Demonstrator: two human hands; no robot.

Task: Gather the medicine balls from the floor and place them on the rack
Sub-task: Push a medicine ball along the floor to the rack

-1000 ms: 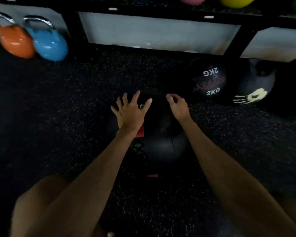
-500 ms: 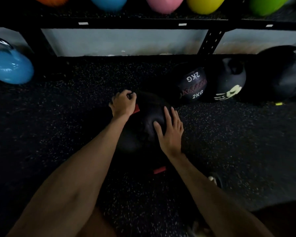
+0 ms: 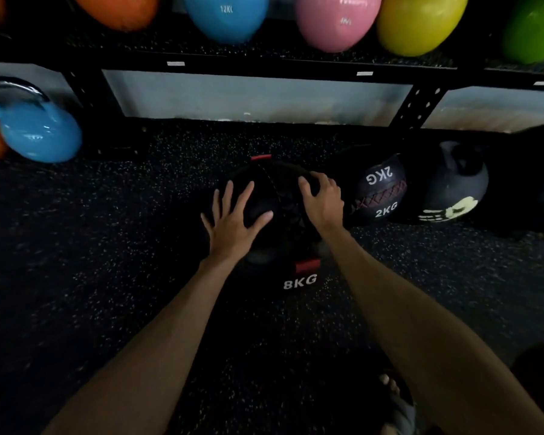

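My left hand (image 3: 236, 219) presses with fingers spread on the black ball (image 3: 281, 211) lying on the floor (image 3: 101, 246) beneath both palms, my right hand (image 3: 322, 200) curls its fingers over it, and a smaller ball (image 3: 382, 193) sits just right of that hand.

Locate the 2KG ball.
The 2KG ball lies right of centre in the head view, on the floor between the right hand and a black kettlebell.

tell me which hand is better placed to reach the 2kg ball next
Right. The right hand curls over the 8kg ball's right side, beside the 2kg ball; the left hand is on its far side.
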